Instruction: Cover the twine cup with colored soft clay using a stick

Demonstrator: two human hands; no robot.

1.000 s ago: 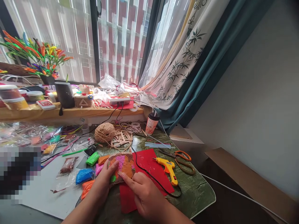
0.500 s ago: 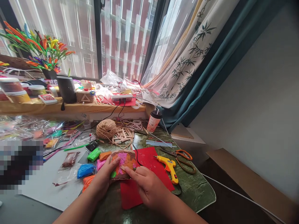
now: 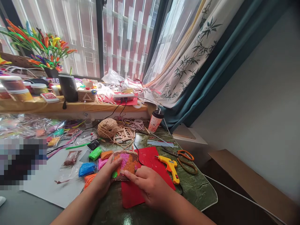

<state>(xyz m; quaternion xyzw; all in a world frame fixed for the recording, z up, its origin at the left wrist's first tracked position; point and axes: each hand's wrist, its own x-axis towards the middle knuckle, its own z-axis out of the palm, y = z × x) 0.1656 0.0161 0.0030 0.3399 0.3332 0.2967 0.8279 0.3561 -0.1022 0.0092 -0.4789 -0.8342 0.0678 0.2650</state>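
A small board [image 3: 126,162] smeared with pink, orange and green clay lies on the green table mat [image 3: 199,193], partly over a red felt sheet [image 3: 150,159]. My left hand [image 3: 105,176] grips the board's left edge, thumb on top. My right hand [image 3: 147,184] rests on the red sheet with its index finger stretched out and pressed on the board's lower edge, the other fingers curled. Packets of clay, green [image 3: 95,153], blue [image 3: 86,169] and orange [image 3: 106,154], lie just left of the board.
A yellow glue gun [image 3: 172,167] and orange-handled scissors [image 3: 186,159] lie right of the red sheet. A twine ball [image 3: 107,128], wooden sticks [image 3: 123,134] and a cup [image 3: 155,120] sit behind. The window sill holds jars, a dark speaker [image 3: 68,87] and a power strip [image 3: 123,97].
Both hands stay on the clay board; my right index finger has shifted slightly along its lower edge. The view has drifted a little, nothing else moved.
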